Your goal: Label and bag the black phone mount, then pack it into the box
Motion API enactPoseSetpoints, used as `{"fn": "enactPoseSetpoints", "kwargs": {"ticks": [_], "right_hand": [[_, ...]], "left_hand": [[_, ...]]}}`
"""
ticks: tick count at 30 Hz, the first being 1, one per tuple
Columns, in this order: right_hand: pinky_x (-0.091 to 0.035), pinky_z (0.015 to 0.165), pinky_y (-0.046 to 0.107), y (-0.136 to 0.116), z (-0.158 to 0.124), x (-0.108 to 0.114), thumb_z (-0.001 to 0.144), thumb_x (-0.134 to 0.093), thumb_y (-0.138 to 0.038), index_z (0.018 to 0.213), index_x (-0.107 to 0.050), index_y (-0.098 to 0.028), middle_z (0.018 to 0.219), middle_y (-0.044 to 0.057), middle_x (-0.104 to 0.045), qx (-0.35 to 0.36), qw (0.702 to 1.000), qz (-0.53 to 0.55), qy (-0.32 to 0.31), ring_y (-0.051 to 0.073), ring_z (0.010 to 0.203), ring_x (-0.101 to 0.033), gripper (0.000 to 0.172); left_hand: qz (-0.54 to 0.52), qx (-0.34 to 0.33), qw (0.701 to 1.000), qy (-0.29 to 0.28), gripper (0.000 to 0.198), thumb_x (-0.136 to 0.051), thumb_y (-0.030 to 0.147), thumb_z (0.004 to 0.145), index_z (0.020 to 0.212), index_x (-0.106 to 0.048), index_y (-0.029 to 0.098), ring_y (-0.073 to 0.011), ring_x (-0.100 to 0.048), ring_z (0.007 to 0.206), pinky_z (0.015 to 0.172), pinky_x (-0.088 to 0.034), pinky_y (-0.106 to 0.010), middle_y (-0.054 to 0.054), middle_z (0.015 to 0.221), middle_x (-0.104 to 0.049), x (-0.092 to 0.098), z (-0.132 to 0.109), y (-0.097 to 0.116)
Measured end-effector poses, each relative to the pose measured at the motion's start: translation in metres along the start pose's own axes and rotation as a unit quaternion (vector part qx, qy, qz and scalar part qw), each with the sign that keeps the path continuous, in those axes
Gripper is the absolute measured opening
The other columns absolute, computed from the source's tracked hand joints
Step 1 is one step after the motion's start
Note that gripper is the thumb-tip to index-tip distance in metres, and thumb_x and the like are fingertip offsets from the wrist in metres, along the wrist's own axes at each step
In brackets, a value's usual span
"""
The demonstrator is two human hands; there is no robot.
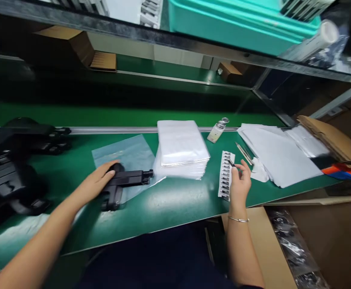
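My left hand point(96, 181) rests with its fingers closed over a black plastic device point(124, 183) that lies on a clear plastic bag point(127, 154) on the green table point(169, 204). My right hand point(240, 181) hovers over a white sheet of small labels point(225, 173), pinching a small dark label between thumb and fingers. A bracelet circles that wrist. Between the hands sits a stack of clear plastic bags point(181, 146).
More black devices point(19, 160) lie at the left. White sheets point(278, 152), tweezers point(244, 153) and a small bottle point(218, 129) are at the right. A cardboard box point(298, 241) with bagged parts stands at the lower right. A shelf with a teal bin point(232, 24) hangs overhead.
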State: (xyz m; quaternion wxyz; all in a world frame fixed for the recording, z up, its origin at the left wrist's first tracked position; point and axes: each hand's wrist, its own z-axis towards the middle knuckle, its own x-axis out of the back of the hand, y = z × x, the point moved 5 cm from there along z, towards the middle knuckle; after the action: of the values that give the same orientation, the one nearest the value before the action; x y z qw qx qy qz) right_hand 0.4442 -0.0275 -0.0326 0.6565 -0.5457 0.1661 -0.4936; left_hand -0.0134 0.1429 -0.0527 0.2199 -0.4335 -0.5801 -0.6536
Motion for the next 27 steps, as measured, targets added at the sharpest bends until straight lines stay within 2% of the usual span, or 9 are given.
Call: {"fn": "enactPoseSetpoints", "kwargs": {"ticks": [2,4,7,10,14,18,27], "right_hand": [[-0.034,0.109,0.049,-0.013,-0.013,-0.024,0.085,-0.058,-0.043,0.087,-0.064,-0.019,0.128,0.013,-0.059,-0.056,0.987,0.142,-0.054,0.027,0.124,-0.052,0.025],[-0.035,0.108,0.049,-0.031,-0.035,-0.058,0.083,-0.061,-0.041,0.078,-0.063,-0.020,0.121,0.011,-0.064,-0.103,0.954,0.225,-0.167,0.028,0.121,-0.055,0.022],[-0.034,0.108,0.047,-0.067,-0.076,-0.105,0.080,-0.064,-0.036,0.070,-0.063,-0.022,0.119,0.009,-0.066,-0.091,0.906,0.207,-0.358,0.028,0.122,-0.054,0.018],[-0.031,0.109,0.047,-0.094,-0.106,-0.138,0.078,-0.063,-0.035,0.066,-0.061,-0.023,0.118,0.009,-0.065,-0.038,0.874,0.121,-0.469,0.028,0.125,-0.050,0.016],[-0.025,0.109,0.052,-0.102,-0.120,-0.159,0.074,-0.060,-0.035,0.060,-0.056,-0.023,0.111,0.009,-0.067,-0.016,0.849,0.030,-0.528,0.030,0.121,-0.051,0.019],[-0.021,0.109,0.053,-0.098,-0.118,-0.157,0.075,-0.059,-0.035,0.059,-0.057,-0.022,0.110,0.009,-0.067,-0.010,0.851,-0.025,-0.524,0.029,0.115,-0.054,0.020],[-0.033,0.101,0.046,-0.093,-0.123,-0.157,0.074,-0.060,-0.035,0.057,-0.057,-0.022,0.107,0.010,-0.062,-0.056,0.831,-0.025,-0.553,0.029,0.114,-0.053,0.021]], "left_hand": [[-0.030,0.004,0.999,0.027,0.054,-0.028,0.048,0.089,0.127,-0.050,0.015,-0.0311,-0.050,0.128,0.111,-0.037,-0.052,-0.013,0.131,-0.059,-0.016,-0.017,0.005],[-0.045,0.016,0.998,0.048,0.051,-0.029,0.044,0.090,0.128,-0.047,0.014,-0.0297,-0.051,0.126,0.110,-0.037,-0.052,-0.016,0.129,-0.057,-0.036,-0.034,0.019],[-0.074,-0.010,0.996,0.045,0.044,-0.031,0.034,0.092,0.130,-0.044,0.016,-0.0254,-0.046,0.131,0.113,-0.034,-0.048,-0.015,0.134,-0.052,-0.062,-0.054,0.047],[-0.083,-0.022,0.996,0.030,0.042,-0.031,0.027,0.094,0.133,-0.042,0.015,-0.0258,-0.040,0.135,0.116,-0.027,-0.053,-0.016,0.140,-0.048,-0.074,-0.066,0.068],[-0.084,-0.022,0.996,0.007,0.042,-0.032,0.022,0.094,0.135,-0.039,0.016,-0.0275,-0.037,0.139,0.116,-0.022,-0.061,-0.016,0.145,-0.044,-0.076,-0.072,0.079],[-0.080,-0.021,0.997,0.013,0.042,-0.031,0.022,0.095,0.135,-0.039,0.016,-0.0275,-0.037,0.139,0.116,-0.022,-0.060,-0.016,0.145,-0.044,-0.074,-0.073,0.080],[-0.086,-0.028,0.996,0.015,0.042,-0.029,0.022,0.096,0.136,-0.038,0.015,-0.0275,-0.036,0.140,0.116,-0.022,-0.060,-0.017,0.146,-0.044,-0.073,-0.076,0.084]]}}
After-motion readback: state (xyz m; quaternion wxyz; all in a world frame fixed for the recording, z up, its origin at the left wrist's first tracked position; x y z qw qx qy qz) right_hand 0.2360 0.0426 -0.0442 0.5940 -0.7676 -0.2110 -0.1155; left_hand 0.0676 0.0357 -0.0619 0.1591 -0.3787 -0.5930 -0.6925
